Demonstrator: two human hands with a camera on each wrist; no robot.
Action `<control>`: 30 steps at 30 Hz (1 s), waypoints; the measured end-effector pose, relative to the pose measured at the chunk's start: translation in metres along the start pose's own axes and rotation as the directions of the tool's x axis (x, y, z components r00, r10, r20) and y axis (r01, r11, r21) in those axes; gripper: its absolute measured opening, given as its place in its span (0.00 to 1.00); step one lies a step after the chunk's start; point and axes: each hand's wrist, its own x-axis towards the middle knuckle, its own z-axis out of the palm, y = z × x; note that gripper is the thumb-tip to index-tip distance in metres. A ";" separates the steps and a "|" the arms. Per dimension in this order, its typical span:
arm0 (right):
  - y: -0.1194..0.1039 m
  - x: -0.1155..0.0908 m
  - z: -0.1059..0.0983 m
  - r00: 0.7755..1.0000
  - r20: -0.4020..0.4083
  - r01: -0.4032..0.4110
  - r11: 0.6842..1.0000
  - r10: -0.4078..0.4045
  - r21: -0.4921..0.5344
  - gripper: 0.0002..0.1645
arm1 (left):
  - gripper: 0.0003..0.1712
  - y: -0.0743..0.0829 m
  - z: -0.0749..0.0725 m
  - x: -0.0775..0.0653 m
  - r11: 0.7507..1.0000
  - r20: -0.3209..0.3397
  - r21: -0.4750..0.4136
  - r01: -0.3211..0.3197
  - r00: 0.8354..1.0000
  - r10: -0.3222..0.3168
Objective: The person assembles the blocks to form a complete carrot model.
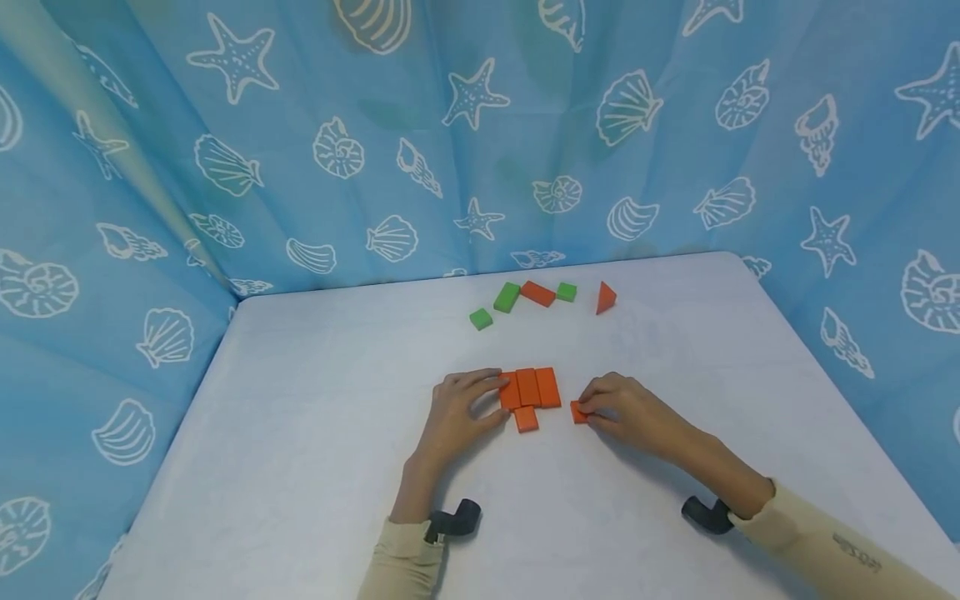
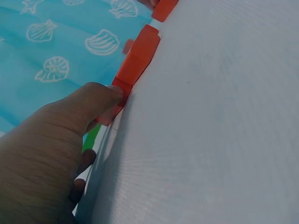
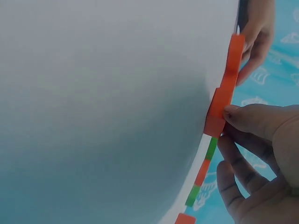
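Observation:
Three orange rectangular blocks (image 1: 528, 387) stand side by side on the white table, touching one another. Below them sits a small orange square block (image 1: 527, 419). My left hand (image 1: 459, 414) holds the leftmost rectangle (image 1: 509, 393) between thumb and fingers; in the left wrist view the thumb (image 2: 100, 95) presses its near side. To the right, apart from the group, my right hand (image 1: 626, 411) pinches another small orange block (image 1: 577, 412). The right wrist view shows that block (image 3: 215, 126) at the right thumb and fingertips, its far side partly hidden.
Toward the back of the table (image 1: 337, 350) lie two small green blocks (image 1: 481, 318), a longer green block (image 1: 507, 297), a red-orange rectangle (image 1: 537, 293) and a red-orange triangle (image 1: 606, 298). A blue curtain (image 1: 420, 125) with shells and starfish surrounds the table.

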 end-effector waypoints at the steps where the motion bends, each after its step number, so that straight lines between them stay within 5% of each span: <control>1: -0.002 0.000 0.001 1.000 -0.001 0.021 1.000 -0.021 0.001 0.12 | 0.27 0.000 -0.001 0.000 1.000 0.000 0.000 0.000 1.000 0.000; 18: -0.025 0.012 0.022 0.980 -0.063 0.186 0.980 -0.191 -0.070 0.09 | 0.27 -0.002 0.000 -0.001 1.000 -0.014 -0.006 -0.016 1.000 0.016; 30: -0.032 0.020 0.025 0.976 -0.073 0.199 0.975 -0.206 -0.100 0.10 | 0.26 -0.001 0.001 0.000 1.000 -0.016 -0.003 -0.011 1.000 0.011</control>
